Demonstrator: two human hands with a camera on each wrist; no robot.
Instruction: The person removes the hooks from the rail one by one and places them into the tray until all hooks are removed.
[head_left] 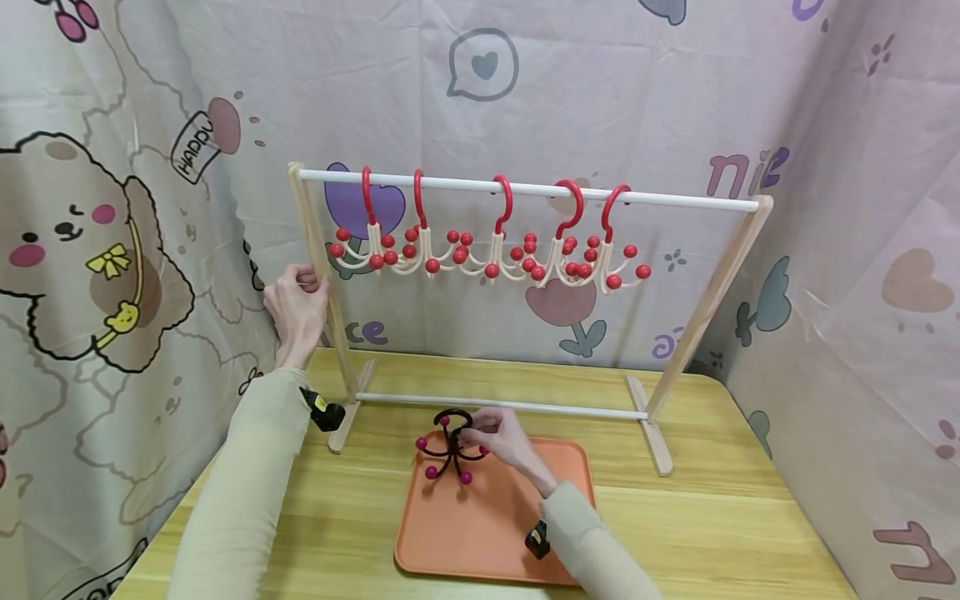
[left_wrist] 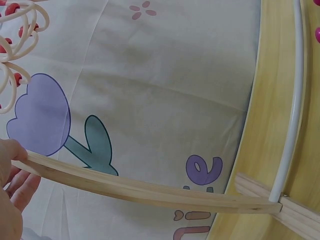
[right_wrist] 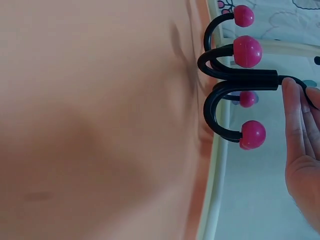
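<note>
This is a small fabric-walled nook, whether in a home or a studio cannot be told, shown by the cartoon-printed curtains (head_left: 600, 92) hanging close on three sides around a wood-grain surface (head_left: 727, 500) that carries a wooden rack (head_left: 531, 190) and an orange tray (head_left: 495, 533).

2 cream sleeves (head_left: 243, 467), black wrist cameras (head_left: 326, 413) (left yellow-marked)

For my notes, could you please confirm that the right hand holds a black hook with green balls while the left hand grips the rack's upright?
The balls are pink, not green, as the right wrist view shows; the right hand holds the black hook and the left hand grips the upright.
</note>
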